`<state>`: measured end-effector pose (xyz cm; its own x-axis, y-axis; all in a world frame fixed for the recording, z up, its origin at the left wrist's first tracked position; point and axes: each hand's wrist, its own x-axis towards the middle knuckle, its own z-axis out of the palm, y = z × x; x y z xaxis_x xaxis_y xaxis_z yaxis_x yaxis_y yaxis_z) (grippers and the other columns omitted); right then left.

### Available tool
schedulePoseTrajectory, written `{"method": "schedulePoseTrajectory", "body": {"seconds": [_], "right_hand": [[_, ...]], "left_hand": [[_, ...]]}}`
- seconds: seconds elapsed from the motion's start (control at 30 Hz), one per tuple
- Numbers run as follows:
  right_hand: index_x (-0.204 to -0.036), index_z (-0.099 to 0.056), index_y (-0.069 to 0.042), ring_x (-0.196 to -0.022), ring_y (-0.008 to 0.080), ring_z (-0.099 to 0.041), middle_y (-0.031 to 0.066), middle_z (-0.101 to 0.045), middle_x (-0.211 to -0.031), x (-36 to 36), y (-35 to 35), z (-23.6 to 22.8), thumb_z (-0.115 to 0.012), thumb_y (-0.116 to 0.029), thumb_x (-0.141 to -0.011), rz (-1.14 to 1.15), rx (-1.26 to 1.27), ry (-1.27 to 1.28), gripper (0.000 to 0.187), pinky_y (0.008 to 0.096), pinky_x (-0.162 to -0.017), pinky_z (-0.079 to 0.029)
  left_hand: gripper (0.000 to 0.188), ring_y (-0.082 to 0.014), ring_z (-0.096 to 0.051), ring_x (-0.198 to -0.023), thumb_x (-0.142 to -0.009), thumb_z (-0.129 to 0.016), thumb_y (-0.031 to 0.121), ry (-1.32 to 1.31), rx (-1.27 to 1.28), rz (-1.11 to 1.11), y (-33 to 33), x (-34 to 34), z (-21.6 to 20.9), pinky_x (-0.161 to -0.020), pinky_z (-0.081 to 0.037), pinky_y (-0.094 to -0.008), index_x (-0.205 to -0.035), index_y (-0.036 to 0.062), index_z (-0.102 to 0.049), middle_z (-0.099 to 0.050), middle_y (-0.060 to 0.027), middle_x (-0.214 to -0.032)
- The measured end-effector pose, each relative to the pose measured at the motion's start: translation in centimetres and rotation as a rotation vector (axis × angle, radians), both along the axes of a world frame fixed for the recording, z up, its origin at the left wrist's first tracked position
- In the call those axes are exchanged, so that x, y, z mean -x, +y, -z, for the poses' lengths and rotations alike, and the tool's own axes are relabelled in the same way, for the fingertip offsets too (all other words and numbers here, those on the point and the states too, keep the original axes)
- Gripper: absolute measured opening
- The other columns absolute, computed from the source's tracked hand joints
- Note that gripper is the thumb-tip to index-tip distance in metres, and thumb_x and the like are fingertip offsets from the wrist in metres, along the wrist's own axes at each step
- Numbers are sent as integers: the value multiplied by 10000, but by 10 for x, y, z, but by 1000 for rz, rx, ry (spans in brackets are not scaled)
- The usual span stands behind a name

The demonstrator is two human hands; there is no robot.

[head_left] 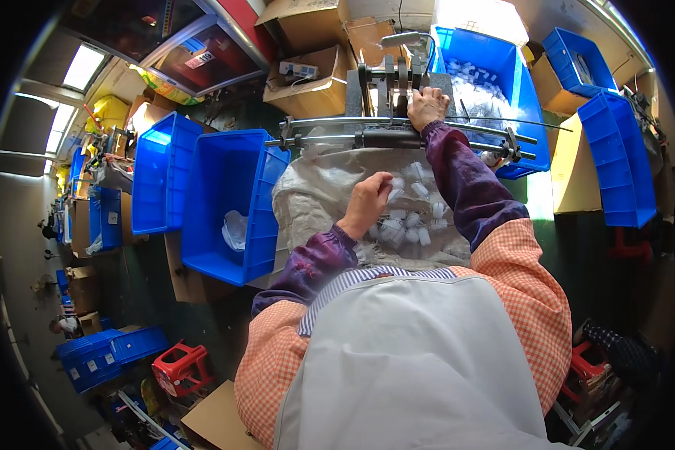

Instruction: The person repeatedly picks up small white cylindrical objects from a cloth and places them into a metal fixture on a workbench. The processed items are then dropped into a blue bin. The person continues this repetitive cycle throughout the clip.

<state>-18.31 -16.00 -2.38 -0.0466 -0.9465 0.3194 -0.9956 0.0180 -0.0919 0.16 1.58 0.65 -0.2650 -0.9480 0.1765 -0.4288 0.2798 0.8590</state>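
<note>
My left hand (pixel 366 202) hovers over a pile of small clear-white plastic pieces (pixel 397 227) on a pale woven sheet (pixel 307 191). Its fingers are curled together, and whatever they hold is hidden. Farther off, my right hand (pixel 429 108) reaches over the metal rods (pixel 337 122) to a small bench machine (pixel 397 77) with dark upright parts. The right fingers are bent down against the machine's right side; what lies under them cannot be made out.
A blue bin (pixel 469 49) with many similar white pieces stands behind the machine's right side. To the left are a blue bin (pixel 225 176) with a white plastic bag (pixel 235 229) and another blue bin (pixel 157 172). Cardboard boxes (pixel 307 86) stand at the back left.
</note>
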Motion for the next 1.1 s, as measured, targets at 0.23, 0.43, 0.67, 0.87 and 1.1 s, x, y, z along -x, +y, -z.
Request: {"method": "schedulePoseTrajectory", "body": {"seconds": [0.23, 0.43, 0.67, 0.87, 1.1], "right_hand": [[-980, -607, -109, -1023, 279, -494, 80, -548, -1021, 49, 2, -1, -517, -261, -782, 24, -114, -52, 265, 423, -864, -357], [-979, -567, -113, -903, 300, -606, 138, -607, -988, 89, -17, -20, -443, -168, -816, -5, -244, 75, 212, 431, -783, -430], [-1243, -466, -116, -877, 275, -622, 148, -559, -1130, 123, 16, -40, -489, -248, -841, -73, 49, -140, 424, 373, -754, -498], [-1152, -534, -40, -893, 216, -597, 143, -618, -970, 47, 98, -74, -553, -132, -845, -855, -531, -839, 321, 313, -768, -466], [-925, -611, -76, -902, 304, -547, 102, -601, -915, 66, 8, -8, -528, -171, -825, -233, 62, -197, 161, 388, -774, -440]], "left_hand": [[221, -201, -658, -772, -796, -605, 37, 50, -65, -42, -6, -6, -10, -643, -498, -262, -1011, 15, -564, -656, -141, -840], [223, -201, -657, -785, -799, -606, 49, 50, -48, 0, -11, 8, -36, -652, -499, -266, -1018, 36, -563, -654, -152, -854], [211, -226, -655, -753, -812, -599, 61, 30, 152, 12, -28, 27, -38, -634, -497, -287, -1020, 45, -567, -650, -151, -833], [293, -251, -652, -722, -805, -625, 99, 77, 196, -23, -41, 39, -40, -619, -500, -305, -1074, 31, -532, -646, -156, -845], [378, -279, -497, -1004, -750, -607, 151, -511, 243, 382, -15, 50, 34, -857, -420, -364, -1112, 90, -519, -507, -117, -1103]]}}
